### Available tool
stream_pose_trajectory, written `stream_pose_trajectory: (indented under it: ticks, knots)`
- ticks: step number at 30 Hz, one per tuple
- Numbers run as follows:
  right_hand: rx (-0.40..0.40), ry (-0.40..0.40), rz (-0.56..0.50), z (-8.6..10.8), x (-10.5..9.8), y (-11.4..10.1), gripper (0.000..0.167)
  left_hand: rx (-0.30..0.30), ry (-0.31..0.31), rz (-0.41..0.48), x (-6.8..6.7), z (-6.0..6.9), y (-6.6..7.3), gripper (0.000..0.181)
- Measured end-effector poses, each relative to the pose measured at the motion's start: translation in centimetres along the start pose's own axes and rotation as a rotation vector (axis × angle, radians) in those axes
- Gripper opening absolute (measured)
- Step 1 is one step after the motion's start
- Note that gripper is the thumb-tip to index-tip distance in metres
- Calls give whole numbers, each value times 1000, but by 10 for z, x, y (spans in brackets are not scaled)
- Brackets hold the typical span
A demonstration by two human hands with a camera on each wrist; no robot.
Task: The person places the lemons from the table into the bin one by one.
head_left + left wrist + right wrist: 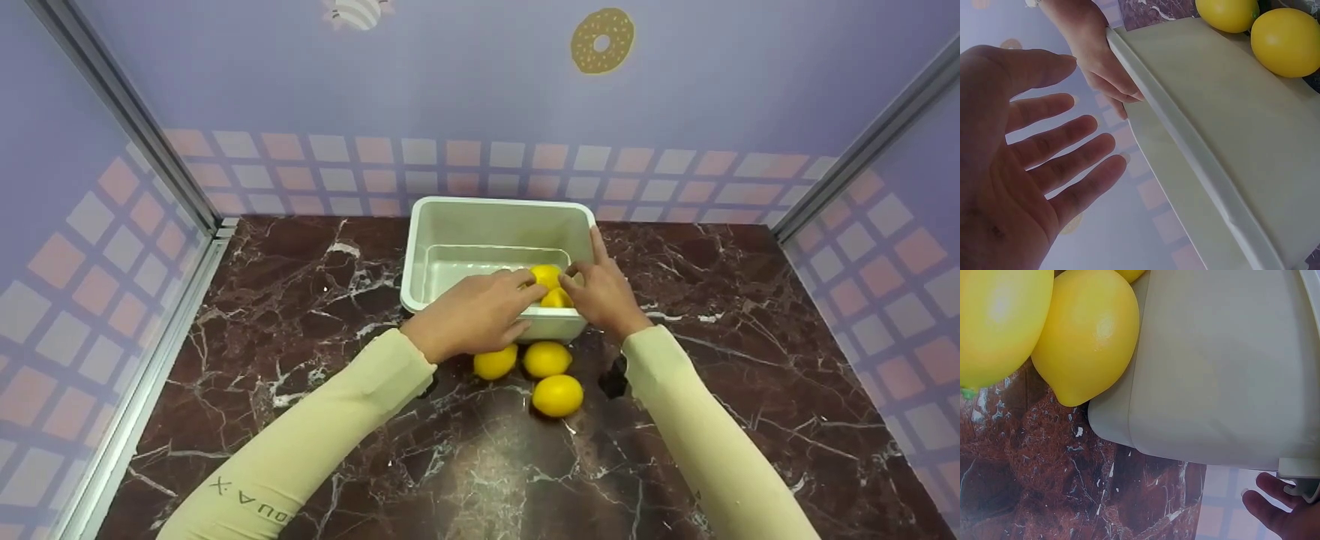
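A white plastic bin (499, 204) stands on the marble-look table. Inside its front right corner are two lemons, one lemon (545, 276) behind another lemon (556, 298). My left hand (480, 311) reaches over the front rim toward them; in the left wrist view its fingers (1086, 169) are spread and hold nothing. At the bin's right front corner, my right hand (604, 292) lies over the rim, its index finger straight and other fingers beside the lemons. The right wrist view shows only some of its fingers (1266, 506), apart from each other, outside the bin wall.
Three more lemons lie outside in front of the bin: one lemon (495, 362) partly under my left hand, another lemon (547, 360), and a nearer lemon (558, 396). Behind the bin rises a purple wall (480, 90) with a checkered band; side panels flank the table (322, 277).
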State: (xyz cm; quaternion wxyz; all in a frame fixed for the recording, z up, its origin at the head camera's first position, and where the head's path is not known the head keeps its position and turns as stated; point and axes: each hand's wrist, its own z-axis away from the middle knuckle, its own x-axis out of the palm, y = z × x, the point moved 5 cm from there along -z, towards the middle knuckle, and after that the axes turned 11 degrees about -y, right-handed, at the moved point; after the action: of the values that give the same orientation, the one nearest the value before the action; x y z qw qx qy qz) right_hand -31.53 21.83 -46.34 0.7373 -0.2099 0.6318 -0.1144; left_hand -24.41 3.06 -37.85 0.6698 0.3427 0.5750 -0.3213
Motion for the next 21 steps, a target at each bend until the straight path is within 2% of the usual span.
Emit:
stream_pose_trajectory:
  ticks: [21]
  knots:
    - [-4,-5,-5,0,0,0,34,10,10,9,9,4,4,37]
